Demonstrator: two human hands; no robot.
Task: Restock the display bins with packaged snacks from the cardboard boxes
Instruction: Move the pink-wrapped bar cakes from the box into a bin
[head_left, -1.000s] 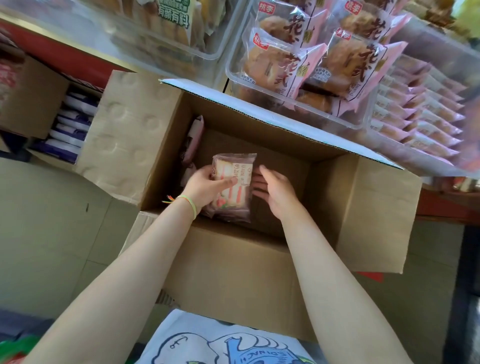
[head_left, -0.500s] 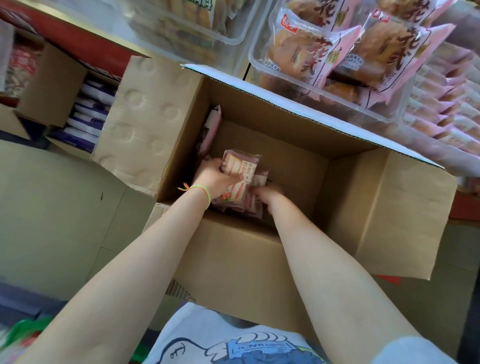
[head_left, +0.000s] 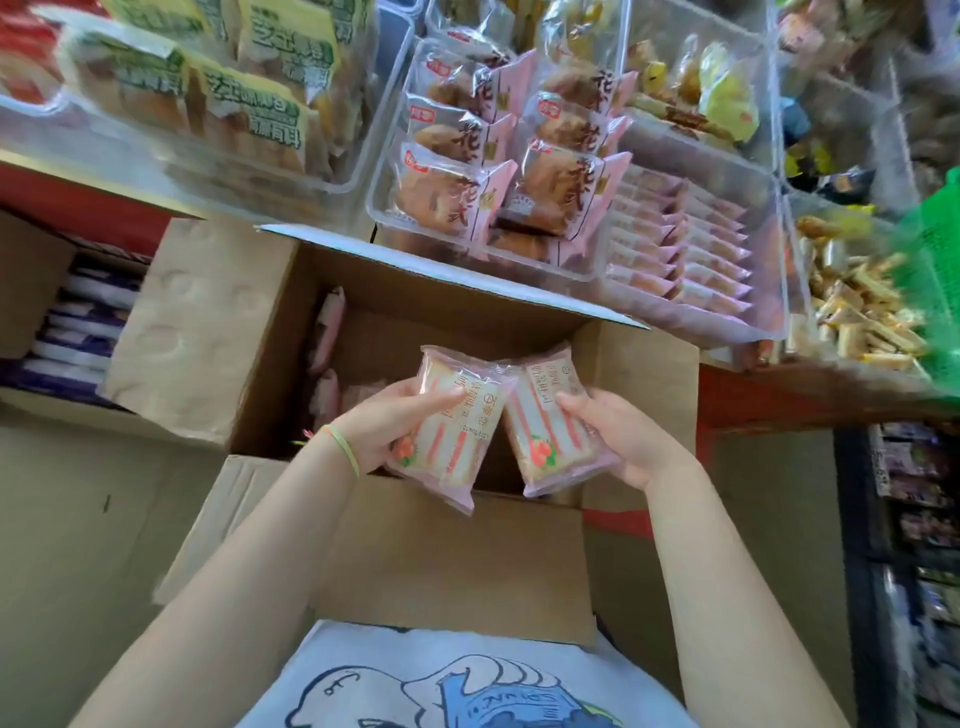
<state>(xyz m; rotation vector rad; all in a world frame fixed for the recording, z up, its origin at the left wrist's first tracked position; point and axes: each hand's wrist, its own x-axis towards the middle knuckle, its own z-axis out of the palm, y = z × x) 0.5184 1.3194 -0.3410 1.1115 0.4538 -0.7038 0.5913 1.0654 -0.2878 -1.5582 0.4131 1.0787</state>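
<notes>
An open cardboard box (head_left: 447, 551) stands in front of me, with a few pink packets left along its left inner wall. My left hand (head_left: 387, 426) grips a pink sandwich-cake packet (head_left: 457, 426) above the box. My right hand (head_left: 623, 436) grips a second pink packet (head_left: 540, 415) of the same kind beside it; the two packets touch at their upper corners. Above the box sits a clear display bin (head_left: 769, 312) lined with rows of similar pink packets.
A clear bin of round pastries in pink wrappers (head_left: 498, 171) sits above the box. Green-labelled bread packs (head_left: 249, 98) fill the bin at upper left, yellow stick snacks (head_left: 857, 306) the one at right. Another box with purple-white packets (head_left: 88, 327) stands at left.
Both hands have risen out of the box, each now holding one pink packet. The view has tilted up, showing more of the display bins.
</notes>
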